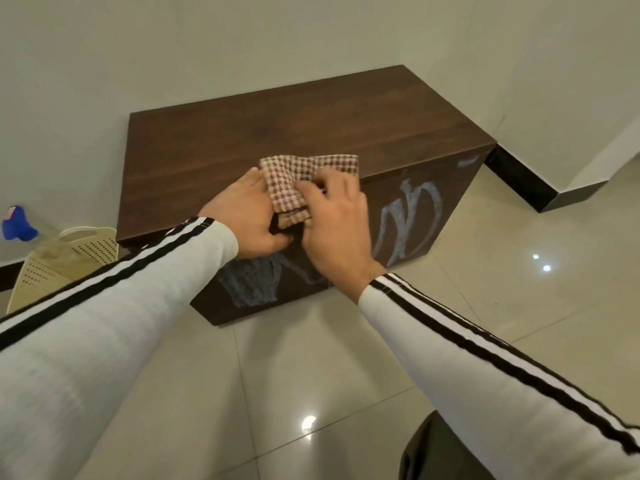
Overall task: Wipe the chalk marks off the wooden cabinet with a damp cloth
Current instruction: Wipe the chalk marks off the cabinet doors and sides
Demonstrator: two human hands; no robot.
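Sleeves (104, 323), hands, cloth (294, 181); basket (52, 268) left.

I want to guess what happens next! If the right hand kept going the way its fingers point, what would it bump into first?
The right hand points up and away, at the checkered cloth it is already gripping on the wooden cabinet top. Past the cloth there is bare cabinet top, then probably the wall, though depth is hard to judge.

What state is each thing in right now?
Checked pink cloth: folded, held by both hands on the cabinet's front edge.
Dark wooden cabinet: front still chalked.
Pale blue chalk marks: unwiped.
Left hand: gripping cloth.
Right hand: gripping cloth.
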